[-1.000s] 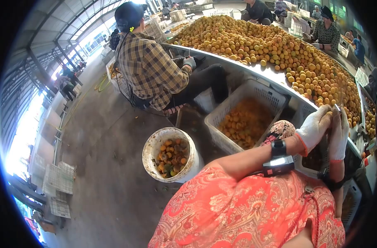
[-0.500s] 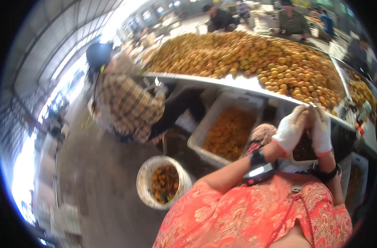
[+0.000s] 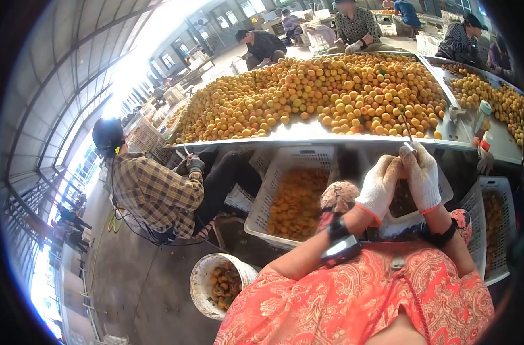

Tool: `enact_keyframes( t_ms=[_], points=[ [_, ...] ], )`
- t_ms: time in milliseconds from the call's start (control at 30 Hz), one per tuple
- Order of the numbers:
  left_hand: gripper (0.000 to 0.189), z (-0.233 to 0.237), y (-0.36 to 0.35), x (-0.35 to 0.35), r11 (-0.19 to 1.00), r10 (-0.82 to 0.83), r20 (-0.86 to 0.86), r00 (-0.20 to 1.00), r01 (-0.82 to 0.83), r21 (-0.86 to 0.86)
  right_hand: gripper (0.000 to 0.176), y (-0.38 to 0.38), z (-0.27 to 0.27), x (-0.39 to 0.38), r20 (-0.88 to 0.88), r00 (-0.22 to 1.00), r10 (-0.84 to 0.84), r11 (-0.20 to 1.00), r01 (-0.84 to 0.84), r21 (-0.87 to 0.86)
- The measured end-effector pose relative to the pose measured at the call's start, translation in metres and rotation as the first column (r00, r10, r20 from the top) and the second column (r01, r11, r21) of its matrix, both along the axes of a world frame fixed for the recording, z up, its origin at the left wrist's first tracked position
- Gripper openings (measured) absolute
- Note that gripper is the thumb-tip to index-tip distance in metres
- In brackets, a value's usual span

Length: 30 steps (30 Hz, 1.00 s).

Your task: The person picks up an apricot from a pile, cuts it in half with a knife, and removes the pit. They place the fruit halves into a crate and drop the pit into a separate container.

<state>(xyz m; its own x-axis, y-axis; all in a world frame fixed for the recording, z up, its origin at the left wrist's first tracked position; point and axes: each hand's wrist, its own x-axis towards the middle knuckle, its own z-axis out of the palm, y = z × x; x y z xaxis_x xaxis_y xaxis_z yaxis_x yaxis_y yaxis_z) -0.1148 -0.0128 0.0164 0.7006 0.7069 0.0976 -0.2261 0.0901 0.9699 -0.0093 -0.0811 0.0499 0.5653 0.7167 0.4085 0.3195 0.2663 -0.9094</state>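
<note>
My left hand (image 3: pixel 381 185) and my right hand (image 3: pixel 421 178), both in white knitted gloves with stained fingertips, are together just in front of the metal table edge. From the fingers of my right hand a slim knife (image 3: pixel 407 127) points away over the table; its light handle end shows at the grip. The left fingers are curled in against the right hand, and whatever they hold is hidden. Beyond them, orange-yellow apricots (image 3: pixel 354 103) lie heaped on the table (image 3: pixel 308 130).
Under the table stands a white crate (image 3: pixel 253 221) of orange fruit pieces. A white bucket (image 3: pixel 201 287) with fruit scraps sits on the floor. Another crate (image 3: pixel 506 230) is at right. A co-worker in a plaid shirt (image 3: pixel 158 187) sits at left; bottles (image 3: pixel 481 118) stand at right.
The view has shifted and sharpened, with more of the room behind the table showing. My hands stay together, and the knife blade now shows clearly above them.
</note>
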Motion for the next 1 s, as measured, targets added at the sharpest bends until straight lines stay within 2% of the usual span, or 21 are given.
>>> enact_keyframes(
  t_ms=[67, 167, 200, 300, 367, 400, 467, 500, 567, 700, 767, 833, 867, 900, 967, 1000],
  points=[
    [0.023, 0.000, -0.002, 0.005, 0.996, -0.026, 0.097, 0.995, 0.018, 0.089, 0.031, -0.002, 0.001, 0.000, 0.004, 1.000, -0.023, 1.000, 0.023, 0.013],
    [0.024, 0.000, -0.002, 0.008, 0.996, -0.081, 0.129, 0.988, 0.076, 0.046, 0.033, -0.005, 0.004, 0.001, -0.020, 0.998, -0.063, 0.997, 0.063, 0.043],
    [0.024, -0.003, -0.003, 0.012, 0.996, -0.084, 0.129, 0.988, 0.079, 0.045, 0.034, -0.006, 0.006, 0.004, 0.025, 0.998, -0.066, 0.998, 0.066, 0.007],
    [0.026, -0.004, -0.007, 0.022, 0.997, -0.035, 0.220, 0.975, 0.049, -0.057, 0.035, -0.005, 0.007, 0.006, 0.105, 0.989, -0.100, 0.995, 0.102, -0.012],
    [0.027, 0.016, -0.013, 0.011, 0.966, -0.034, 0.123, 0.992, 0.065, -0.252, 0.035, -0.004, 0.009, 0.000, 0.138, 0.982, -0.131, 0.991, 0.132, 0.005],
    [0.027, 0.013, -0.013, 0.016, 0.965, -0.035, 0.123, 0.992, 0.065, -0.253, 0.036, -0.004, 0.011, -0.001, 0.126, 0.983, -0.135, 0.991, 0.136, -0.003],
    [0.030, 0.004, -0.011, 0.027, 0.961, 0.061, 0.243, 0.968, 0.009, -0.278, 0.037, -0.003, 0.012, -0.002, 0.114, 0.984, -0.138, 0.990, 0.140, -0.010],
    [0.030, 0.004, -0.011, 0.026, 0.961, 0.060, 0.244, 0.968, 0.010, -0.277, 0.037, -0.003, 0.012, -0.002, 0.094, 0.987, -0.130, 0.991, 0.131, -0.002],
    [0.031, 0.006, -0.011, 0.017, 0.990, 0.013, 0.196, 0.981, 0.015, -0.138, 0.037, -0.003, 0.012, -0.005, 0.075, 0.989, -0.126, 0.992, 0.126, 0.005],
    [0.031, 0.008, -0.011, 0.016, 0.984, -0.004, 0.185, 0.983, 0.037, -0.176, 0.035, -0.002, 0.014, -0.007, 0.211, 0.956, -0.204, 0.978, 0.208, 0.000],
    [0.031, 0.009, -0.010, 0.017, 0.903, -0.002, 0.127, 0.992, 0.057, -0.426, 0.033, 0.001, 0.015, -0.009, 0.257, 0.944, -0.208, 0.977, 0.214, 0.003],
    [0.036, 0.016, -0.011, 0.022, 0.817, 0.068, 0.235, 0.970, 0.081, -0.571, 0.031, 0.002, 0.016, -0.014, 0.303, 0.931, -0.203, 0.978, 0.211, 0.006],
    [0.041, 0.023, -0.020, 0.013, 0.847, 0.095, 0.201, 0.975, 0.027, -0.530, 0.029, 0.004, 0.014, -0.014, 0.343, 0.916, -0.208, 0.973, 0.228, -0.020],
    [0.045, 0.023, -0.017, 0.015, 0.828, 0.097, 0.185, 0.978, 0.024, -0.560, 0.028, 0.011, 0.007, -0.015, 0.336, 0.919, -0.206, 0.978, 0.199, 0.057],
    [0.046, 0.009, -0.010, 0.021, 0.871, 0.149, 0.220, 0.964, -0.023, -0.490, 0.028, 0.010, 0.005, -0.015, 0.414, 0.897, -0.156, 0.985, 0.170, 0.004],
    [0.047, 0.010, -0.010, 0.016, 0.872, 0.149, 0.220, 0.964, -0.023, -0.489, 0.028, 0.013, -0.001, -0.015, 0.442, 0.879, -0.180, 0.984, 0.161, 0.081]
  ],
)
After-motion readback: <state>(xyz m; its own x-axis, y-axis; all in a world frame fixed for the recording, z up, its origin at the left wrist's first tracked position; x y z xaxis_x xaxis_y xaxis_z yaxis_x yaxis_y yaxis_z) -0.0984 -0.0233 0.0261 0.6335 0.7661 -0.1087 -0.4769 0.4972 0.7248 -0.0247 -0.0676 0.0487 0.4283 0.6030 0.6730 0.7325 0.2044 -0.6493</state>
